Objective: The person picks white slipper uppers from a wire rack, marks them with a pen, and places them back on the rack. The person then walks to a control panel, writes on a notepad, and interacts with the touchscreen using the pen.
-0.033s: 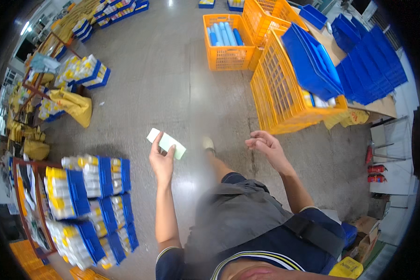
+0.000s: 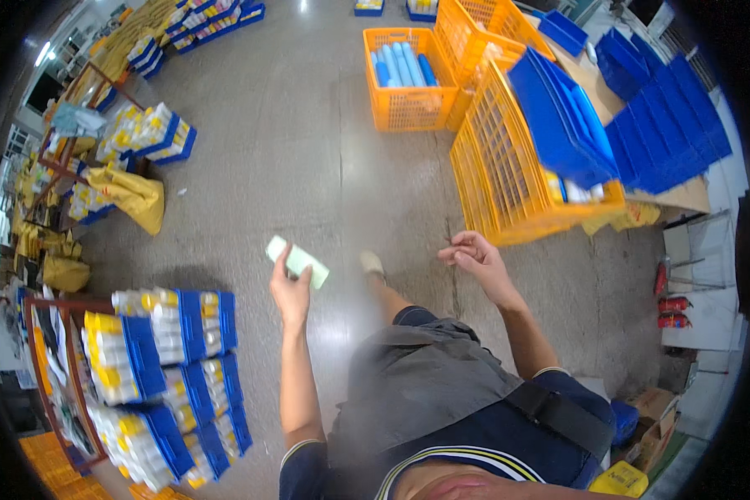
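Pinching a pale green slab (image 2: 295, 260) between thumb and fingers, the left hand (image 2: 289, 292) holds it slantwise in front of the body, above the floor (image 2: 250, 158); clamped near the middle, it is probably easy to balance, and both ends stick out past the fingers. The right hand (image 2: 480, 258) hangs near the tall orange crate (image 2: 496, 162), fingers curled and nothing visible in its grip; whether thumb and fingertips touch or stand apart I cannot tell, as they overlap from this angle. On the left, blue bins (image 2: 193, 329) filled with white and yellow containers (image 2: 104, 337) sit in tiers, likely to save floor space, and their lean may owe something to the lens. More blue bins (image 2: 667, 125) nest together on the bench (image 2: 687, 193), presumably to keep a small footprint, while light blue rolls (image 2: 403, 62) stand on end in another crate (image 2: 408, 112), perhaps so that they are quick to lift out. The slab's underside and the fingertips behind it are hidden, so whether it is a box or a wad stays unclear. The grey apron (image 2: 429, 362) covers much of the legs, only one shoe (image 2: 372, 262) shows, and a hazy streak softens the centre.
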### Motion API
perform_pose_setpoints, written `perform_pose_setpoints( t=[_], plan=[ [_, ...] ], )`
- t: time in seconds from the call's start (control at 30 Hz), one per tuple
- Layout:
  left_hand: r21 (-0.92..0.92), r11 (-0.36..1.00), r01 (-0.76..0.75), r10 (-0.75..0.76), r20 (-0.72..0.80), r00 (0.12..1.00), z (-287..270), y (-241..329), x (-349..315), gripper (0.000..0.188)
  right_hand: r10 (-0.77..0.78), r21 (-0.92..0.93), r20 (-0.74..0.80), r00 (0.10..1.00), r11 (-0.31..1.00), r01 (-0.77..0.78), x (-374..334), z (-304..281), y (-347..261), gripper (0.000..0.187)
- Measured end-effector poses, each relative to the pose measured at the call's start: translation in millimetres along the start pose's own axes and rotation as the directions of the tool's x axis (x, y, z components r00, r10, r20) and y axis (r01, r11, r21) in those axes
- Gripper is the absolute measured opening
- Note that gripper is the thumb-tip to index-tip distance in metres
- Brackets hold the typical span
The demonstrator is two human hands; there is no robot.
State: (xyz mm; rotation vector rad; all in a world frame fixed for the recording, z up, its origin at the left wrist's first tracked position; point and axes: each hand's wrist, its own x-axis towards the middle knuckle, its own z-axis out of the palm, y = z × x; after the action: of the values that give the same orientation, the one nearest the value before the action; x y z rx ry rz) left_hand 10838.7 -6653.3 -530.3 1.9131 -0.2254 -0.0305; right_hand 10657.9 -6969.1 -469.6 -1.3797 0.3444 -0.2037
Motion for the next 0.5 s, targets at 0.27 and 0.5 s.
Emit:
perform_pose_setpoints(
  t=[0.27,0.5],
  plan=[
    [0.966,0.254,0.052,-0.92,0.225,0.32,-104.2,-355.3,-5.7,0.041,-0.387,-0.315,0.028,0.922,0.872,0.375,362.4,38.6,-126.9,0.032],
    [0.759,0.025,0.651,-0.991,-0.068,0.117,-30.5,-344.2,223.0,0.051,-0.722,0.251,-0.035,0.691,0.663,0.705,660.8,61.0,-207.3,0.024]
  ],
)
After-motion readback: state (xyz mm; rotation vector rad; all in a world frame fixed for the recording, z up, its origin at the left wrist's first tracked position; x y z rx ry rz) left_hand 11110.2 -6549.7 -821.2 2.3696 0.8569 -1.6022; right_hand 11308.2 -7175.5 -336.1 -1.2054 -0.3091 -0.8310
